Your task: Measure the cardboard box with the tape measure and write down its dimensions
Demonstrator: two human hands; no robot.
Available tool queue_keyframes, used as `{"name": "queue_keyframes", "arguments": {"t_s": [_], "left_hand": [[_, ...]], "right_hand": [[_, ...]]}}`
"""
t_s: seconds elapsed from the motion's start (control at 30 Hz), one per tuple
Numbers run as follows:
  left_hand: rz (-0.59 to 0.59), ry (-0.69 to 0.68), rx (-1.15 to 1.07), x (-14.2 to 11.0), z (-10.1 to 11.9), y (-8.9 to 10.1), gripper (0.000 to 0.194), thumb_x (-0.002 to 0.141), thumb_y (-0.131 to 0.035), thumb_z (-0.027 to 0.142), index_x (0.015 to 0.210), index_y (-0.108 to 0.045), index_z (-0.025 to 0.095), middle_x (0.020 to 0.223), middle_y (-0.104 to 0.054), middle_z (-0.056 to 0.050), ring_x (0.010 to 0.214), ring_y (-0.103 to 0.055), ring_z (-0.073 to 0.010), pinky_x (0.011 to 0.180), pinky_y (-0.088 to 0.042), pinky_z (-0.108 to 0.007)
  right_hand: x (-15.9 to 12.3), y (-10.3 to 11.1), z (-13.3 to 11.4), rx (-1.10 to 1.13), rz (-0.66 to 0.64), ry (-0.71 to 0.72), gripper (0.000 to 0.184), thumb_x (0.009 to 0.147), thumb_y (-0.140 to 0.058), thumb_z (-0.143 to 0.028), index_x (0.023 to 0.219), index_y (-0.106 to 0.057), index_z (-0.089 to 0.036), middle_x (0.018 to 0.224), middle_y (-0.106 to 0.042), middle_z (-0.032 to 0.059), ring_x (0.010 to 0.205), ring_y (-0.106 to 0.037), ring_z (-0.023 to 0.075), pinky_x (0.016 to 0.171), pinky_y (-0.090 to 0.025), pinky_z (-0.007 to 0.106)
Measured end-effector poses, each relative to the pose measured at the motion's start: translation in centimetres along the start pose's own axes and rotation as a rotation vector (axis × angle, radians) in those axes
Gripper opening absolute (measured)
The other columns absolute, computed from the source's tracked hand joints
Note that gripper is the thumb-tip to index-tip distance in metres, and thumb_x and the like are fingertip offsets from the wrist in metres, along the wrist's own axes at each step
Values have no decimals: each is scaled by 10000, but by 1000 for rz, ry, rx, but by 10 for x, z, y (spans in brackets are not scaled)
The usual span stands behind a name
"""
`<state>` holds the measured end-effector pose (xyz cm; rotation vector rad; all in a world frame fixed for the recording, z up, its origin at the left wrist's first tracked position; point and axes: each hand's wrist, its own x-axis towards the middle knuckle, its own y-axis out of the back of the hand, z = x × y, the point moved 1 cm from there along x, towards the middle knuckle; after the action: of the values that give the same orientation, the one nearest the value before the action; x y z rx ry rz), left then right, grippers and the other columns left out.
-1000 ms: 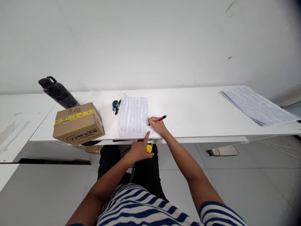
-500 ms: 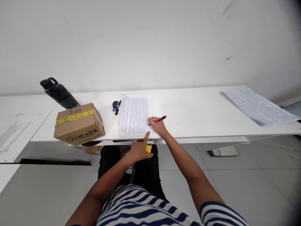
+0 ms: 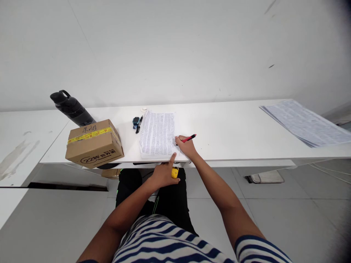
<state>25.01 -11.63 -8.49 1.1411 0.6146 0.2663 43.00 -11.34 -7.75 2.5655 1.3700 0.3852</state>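
My right hand is closed around a red-and-black pen, at the lower right edge of a stack of densely printed paper. The pen's tip end is down by the sheet, mostly hidden by my fingers. Below the desk's front edge, my left hand grips a small yellow object that looks like a tape measure, partly covered by the palm. The index finger of that hand stretches up to the bottom right corner of the paper.
On the white desk, a taped cardboard box and a black bottle stand at left. A blue watch and a black pen lie beside the paper. More printed sheets lie at right.
The view has shifted slightly, so everything sits a little further right in the picture. Both hands keep their grips and their places by the paper.
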Motion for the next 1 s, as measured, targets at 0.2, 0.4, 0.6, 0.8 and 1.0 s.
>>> {"name": "queue_keyframes", "arguments": {"t_s": [0.2, 0.4, 0.6, 0.8, 1.0], "left_hand": [[-13, 6, 1, 1, 1, 2, 1188, 751, -660, 590, 1566, 127, 233, 1245, -664, -124, 1077, -648, -343, 836, -480, -400], [-14, 17, 10, 1, 1, 0, 1181, 757, -652, 600, 1566, 122, 223, 1201, -680, -124, 1034, -664, -331, 826, -481, -392], [-6, 3, 5, 1, 1, 1, 1175, 759, -645, 605, 1568, 118, 225, 1193, -681, -125, 1047, -660, -342, 814, -482, -394], [-28, 23, 12, 0, 2, 1, 1175, 760, -645, 605, 1566, 128, 238, 1195, -682, -115, 1052, -658, -334, 832, -476, -394], [7, -1, 21, 1, 0, -2, 1186, 748, -646, 600, 1568, 120, 217, 1203, -682, -136, 1033, -668, -345, 817, -490, -405]], "right_hand": [[1, 1, 0, 3, -41, -9, 434, 814, -540, -417, 528, -262, -243, 519, -379, -42, 562, -389, 134, 572, -320, 292], [1, 1, -1, 8, -2, -25, 422, 821, -519, -409, 531, -263, -243, 527, -389, -39, 569, -382, 134, 572, -316, 291], [0, 1, -2, 10, -8, -27, 433, 810, -540, -412, 546, -240, -244, 523, -338, -46, 561, -353, 129, 552, -294, 287], [1, 2, 2, 4, 0, -45, 397, 782, -542, -419, 524, -296, -245, 507, -396, -36, 568, -399, 140, 554, -324, 289], [1, 2, 2, 3, 23, -56, 366, 772, -537, -426, 512, -357, -241, 502, -433, -28, 580, -431, 150, 578, -356, 295]]}}
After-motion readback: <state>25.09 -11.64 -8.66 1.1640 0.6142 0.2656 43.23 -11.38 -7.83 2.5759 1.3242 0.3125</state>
